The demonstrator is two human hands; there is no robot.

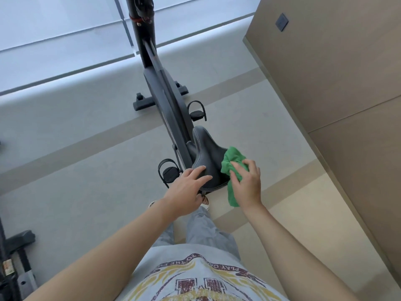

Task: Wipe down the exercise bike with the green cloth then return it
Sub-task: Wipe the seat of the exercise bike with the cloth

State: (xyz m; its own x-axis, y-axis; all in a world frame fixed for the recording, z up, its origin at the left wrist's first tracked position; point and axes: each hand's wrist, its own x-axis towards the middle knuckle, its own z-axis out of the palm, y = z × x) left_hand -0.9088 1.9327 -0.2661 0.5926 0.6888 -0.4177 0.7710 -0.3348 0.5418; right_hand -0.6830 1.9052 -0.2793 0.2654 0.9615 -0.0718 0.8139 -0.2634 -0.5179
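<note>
A dark grey exercise bike [167, 101] stands in front of me, its frame running away toward the window. Its black saddle [206, 153] is the nearest part. My left hand [186, 190] rests on the saddle's rear left edge, fingers spread over the leather. My right hand [246, 183] presses a crumpled green cloth [232, 159] against the saddle's right side; part of the cloth hangs down below my palm. Two strapped pedals [168, 172] sit either side of the frame.
A beige wall [336, 83] with a dark switch plate [281, 22] runs close along the right. A window ledge [65, 68] crosses behind the bike. Dark gym equipment [15, 257] stands at the lower left. My legs and shoes are just behind the saddle.
</note>
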